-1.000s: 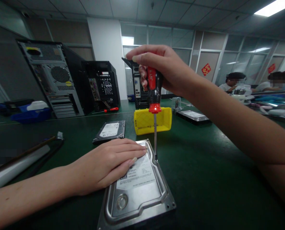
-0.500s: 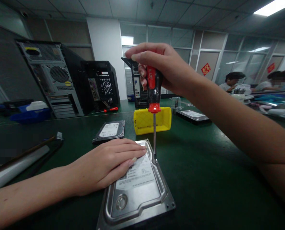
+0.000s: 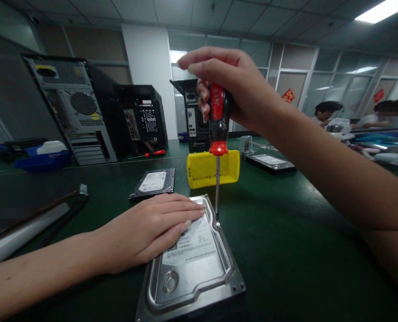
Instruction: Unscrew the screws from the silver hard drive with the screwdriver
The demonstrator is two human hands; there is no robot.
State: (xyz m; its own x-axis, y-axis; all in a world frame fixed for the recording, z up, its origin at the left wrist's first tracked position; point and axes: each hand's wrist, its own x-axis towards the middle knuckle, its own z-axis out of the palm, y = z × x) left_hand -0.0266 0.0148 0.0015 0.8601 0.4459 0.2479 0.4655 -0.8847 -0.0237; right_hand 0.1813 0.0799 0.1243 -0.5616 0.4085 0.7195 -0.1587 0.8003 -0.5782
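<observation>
A silver hard drive (image 3: 199,273) with a white label lies on the green tabletop right in front of me. My left hand (image 3: 161,226) rests flat across its upper left part, fingers stretched out and pressing on the label. Above the drive, my right hand (image 3: 232,85) grips a red and black screwdriver (image 3: 219,120) by its handle, with the index finger and thumb reaching past the top. The shaft points straight down, its tip just above a screw (image 3: 218,224) on the drive's right edge; a small gap seems to show between them.
Behind the drive stands a yellow plastic bin (image 3: 230,167) holding small dark bits. Other hard drives lie left (image 3: 153,182) and right (image 3: 272,162) of it. Opened computer cases (image 3: 81,107) line the back, with a second screwdriver (image 3: 156,153) before them. People sit far right.
My right hand has risen slightly with the screwdriver, so the tip has lifted off the screw, which now shows. The left hand and the hard drive have stayed in place.
</observation>
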